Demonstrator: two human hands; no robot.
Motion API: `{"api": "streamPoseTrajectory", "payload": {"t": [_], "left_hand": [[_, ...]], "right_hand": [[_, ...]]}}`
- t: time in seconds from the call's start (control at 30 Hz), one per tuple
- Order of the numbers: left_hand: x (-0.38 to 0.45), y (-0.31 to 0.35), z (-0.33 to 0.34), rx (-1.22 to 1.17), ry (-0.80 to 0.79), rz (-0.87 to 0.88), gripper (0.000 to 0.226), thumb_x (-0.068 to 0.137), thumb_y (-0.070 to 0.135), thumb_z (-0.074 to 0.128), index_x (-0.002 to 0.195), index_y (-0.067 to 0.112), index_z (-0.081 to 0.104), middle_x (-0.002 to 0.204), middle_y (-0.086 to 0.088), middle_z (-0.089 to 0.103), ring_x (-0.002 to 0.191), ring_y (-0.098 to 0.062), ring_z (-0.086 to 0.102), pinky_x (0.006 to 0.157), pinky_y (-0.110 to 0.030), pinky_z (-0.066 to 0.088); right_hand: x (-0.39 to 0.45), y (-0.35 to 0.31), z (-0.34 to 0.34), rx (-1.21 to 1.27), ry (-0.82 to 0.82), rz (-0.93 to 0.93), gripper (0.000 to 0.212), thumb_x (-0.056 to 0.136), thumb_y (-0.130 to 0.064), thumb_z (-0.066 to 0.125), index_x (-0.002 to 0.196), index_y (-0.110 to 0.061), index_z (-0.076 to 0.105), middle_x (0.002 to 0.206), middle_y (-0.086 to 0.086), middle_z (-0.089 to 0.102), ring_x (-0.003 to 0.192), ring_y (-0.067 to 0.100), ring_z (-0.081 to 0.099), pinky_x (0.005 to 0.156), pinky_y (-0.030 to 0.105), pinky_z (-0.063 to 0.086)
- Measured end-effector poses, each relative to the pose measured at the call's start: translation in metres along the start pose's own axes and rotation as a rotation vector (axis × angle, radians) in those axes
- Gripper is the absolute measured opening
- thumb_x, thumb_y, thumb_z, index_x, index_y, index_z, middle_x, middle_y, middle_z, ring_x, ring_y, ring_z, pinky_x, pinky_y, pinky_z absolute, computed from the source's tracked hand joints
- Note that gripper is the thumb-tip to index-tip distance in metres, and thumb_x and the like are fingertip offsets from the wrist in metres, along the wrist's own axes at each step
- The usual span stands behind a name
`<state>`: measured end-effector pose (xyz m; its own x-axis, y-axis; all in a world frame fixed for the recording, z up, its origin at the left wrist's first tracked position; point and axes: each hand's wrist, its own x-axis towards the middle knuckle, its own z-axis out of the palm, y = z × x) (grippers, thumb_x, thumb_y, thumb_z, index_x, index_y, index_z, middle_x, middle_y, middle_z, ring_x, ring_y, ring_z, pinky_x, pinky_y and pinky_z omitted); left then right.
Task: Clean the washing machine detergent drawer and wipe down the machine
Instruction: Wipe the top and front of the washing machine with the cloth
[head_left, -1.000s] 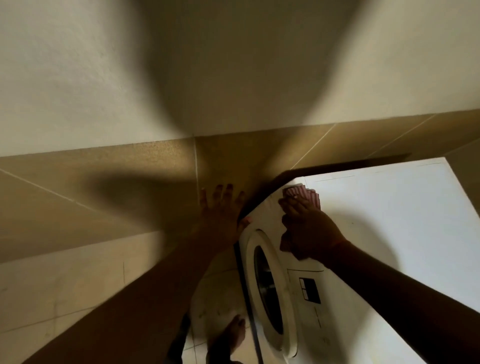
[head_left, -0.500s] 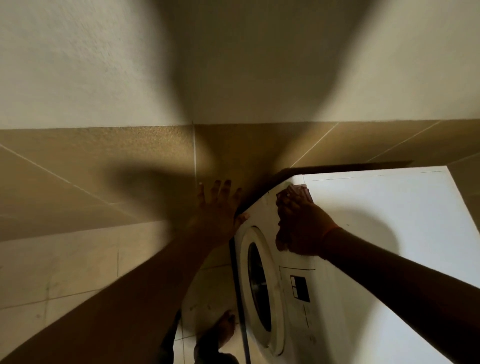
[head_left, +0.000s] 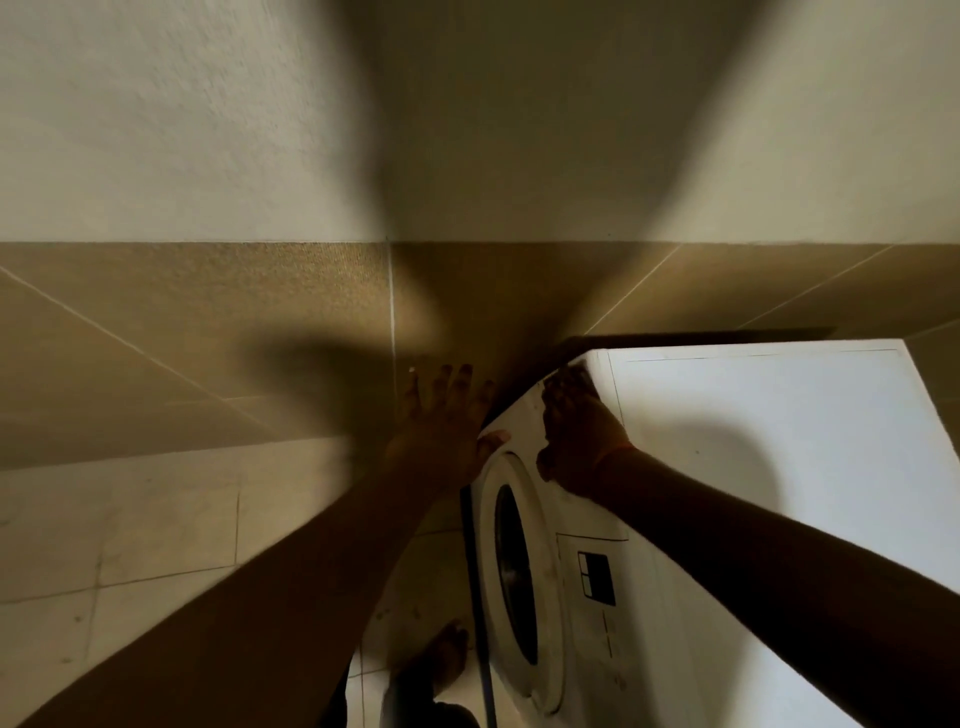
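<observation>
**Wiping the machine's far corner**

The right hand (head_left: 579, 431) presses a barely visible cloth (head_left: 571, 373) onto the washing machine (head_left: 753, 441) at its far front corner. The left hand (head_left: 447, 421), fingers spread, braces beside that corner. Next, probably, strokes across the top.

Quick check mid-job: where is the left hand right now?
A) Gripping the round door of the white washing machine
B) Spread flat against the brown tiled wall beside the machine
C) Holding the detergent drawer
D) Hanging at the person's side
B: the left hand lies with fingers spread on the brown tiled wall, next to the white washing machine.
</observation>
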<state>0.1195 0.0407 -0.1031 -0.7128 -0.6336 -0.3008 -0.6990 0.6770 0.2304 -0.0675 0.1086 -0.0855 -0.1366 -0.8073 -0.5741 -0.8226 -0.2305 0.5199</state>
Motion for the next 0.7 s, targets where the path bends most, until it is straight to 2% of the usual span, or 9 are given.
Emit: {"api": "streamPoseTrajectory", "payload": {"t": [0.13, 0.3, 0.37, 0.4, 0.43, 0.47, 0.53, 0.6, 0.7], "left_hand": [[-0.002, -0.006, 0.001, 0.020, 0.033, -0.003, 0.097, 0.079, 0.073, -0.020, 0.157, 0.022, 0.008, 0.164, -0.017, 0.003, 0.150, -0.038, 0.002, 0.116, -0.066, 0.003], [-0.006, -0.012, 0.007, 0.025, 0.057, -0.002, 0.088, 0.086, 0.071, -0.011, 0.156, 0.023, 0.011, 0.164, -0.018, 0.004, 0.150, -0.039, 0.004, 0.116, -0.066, 0.005], [-0.010, -0.013, 0.011, 0.031, 0.062, -0.003, 0.082, 0.089, 0.069, -0.004, 0.156, 0.023, 0.011, 0.163, -0.018, 0.005, 0.150, -0.040, 0.006, 0.116, -0.066, 0.005], [-0.012, -0.014, 0.012, 0.031, 0.062, -0.007, 0.081, 0.090, 0.069, -0.003, 0.156, 0.023, 0.011, 0.163, -0.018, 0.006, 0.150, -0.040, 0.006, 0.116, -0.066, 0.005], [-0.014, -0.015, 0.012, 0.025, 0.061, -0.012, 0.081, 0.090, 0.069, -0.003, 0.156, 0.024, 0.010, 0.163, -0.018, 0.005, 0.150, -0.039, 0.005, 0.116, -0.065, 0.005], [-0.015, -0.016, 0.012, 0.017, 0.056, -0.017, 0.081, 0.089, 0.069, -0.003, 0.156, 0.024, 0.009, 0.164, -0.017, 0.003, 0.150, -0.039, 0.003, 0.116, -0.065, 0.004], [-0.017, -0.014, 0.008, 0.013, 0.051, -0.023, 0.082, 0.088, 0.068, -0.005, 0.156, 0.024, 0.007, 0.164, -0.017, 0.000, 0.150, -0.038, 0.000, 0.117, -0.064, 0.004], [-0.018, -0.011, 0.003, 0.022, 0.047, -0.032, 0.084, 0.086, 0.068, -0.008, 0.156, 0.024, 0.007, 0.164, -0.016, 0.000, 0.150, -0.038, -0.001, 0.117, -0.064, 0.004], [-0.022, -0.004, -0.003, 0.007, 0.044, -0.032, 0.088, 0.083, 0.070, -0.013, 0.156, 0.024, 0.006, 0.164, -0.016, 0.001, 0.150, -0.038, -0.001, 0.116, -0.064, 0.003]], "right_hand": [[0.034, -0.010, -0.005, -0.081, -0.043, 0.108, 0.083, 0.096, -0.060, 0.029, 0.155, -0.005, 0.006, 0.163, 0.016, 0.003, 0.150, 0.036, -0.004, 0.118, 0.050, -0.009], [0.036, -0.029, 0.004, 0.019, -0.062, 0.073, 0.078, 0.100, -0.054, 0.030, 0.154, -0.003, 0.007, 0.162, 0.018, 0.005, 0.150, 0.036, 0.001, 0.121, 0.043, 0.000], [0.023, -0.043, 0.016, 0.163, -0.054, 0.095, 0.065, 0.104, -0.036, 0.036, 0.155, -0.004, 0.010, 0.162, 0.017, 0.010, 0.150, 0.030, 0.006, 0.120, 0.019, -0.001], [0.019, -0.045, 0.018, 0.286, -0.058, 0.069, 0.057, 0.104, -0.027, 0.038, 0.155, -0.009, 0.018, 0.161, 0.012, 0.019, 0.151, 0.022, 0.009, 0.112, 0.005, -0.006], [0.011, -0.045, 0.012, 0.335, -0.150, 0.090, 0.053, 0.103, -0.028, 0.040, 0.154, -0.019, 0.026, 0.160, 0.002, 0.027, 0.150, 0.011, 0.009, 0.109, 0.005, -0.015], [0.001, -0.047, 0.018, 0.159, -0.231, 0.071, 0.056, 0.100, -0.038, 0.041, 0.153, -0.028, 0.026, 0.159, -0.005, 0.028, 0.149, 0.006, 0.007, 0.114, 0.019, -0.018], [-0.004, -0.056, 0.032, -0.018, -0.187, -0.068, 0.072, 0.097, -0.043, 0.042, 0.155, -0.017, 0.008, 0.163, 0.006, 0.006, 0.151, 0.022, 0.000, 0.120, 0.038, -0.010], [-0.030, -0.063, 0.042, -0.067, -0.292, -0.077, 0.074, 0.098, -0.033, 0.043, 0.155, -0.009, 0.002, 0.163, 0.012, -0.004, 0.150, 0.030, -0.002, 0.120, 0.035, -0.009], [-0.053, -0.067, 0.049, -0.044, -0.178, -0.064, 0.074, 0.099, -0.036, 0.040, 0.154, -0.005, 0.002, 0.163, 0.014, -0.003, 0.149, 0.033, -0.008, 0.115, 0.042, -0.015]]}}
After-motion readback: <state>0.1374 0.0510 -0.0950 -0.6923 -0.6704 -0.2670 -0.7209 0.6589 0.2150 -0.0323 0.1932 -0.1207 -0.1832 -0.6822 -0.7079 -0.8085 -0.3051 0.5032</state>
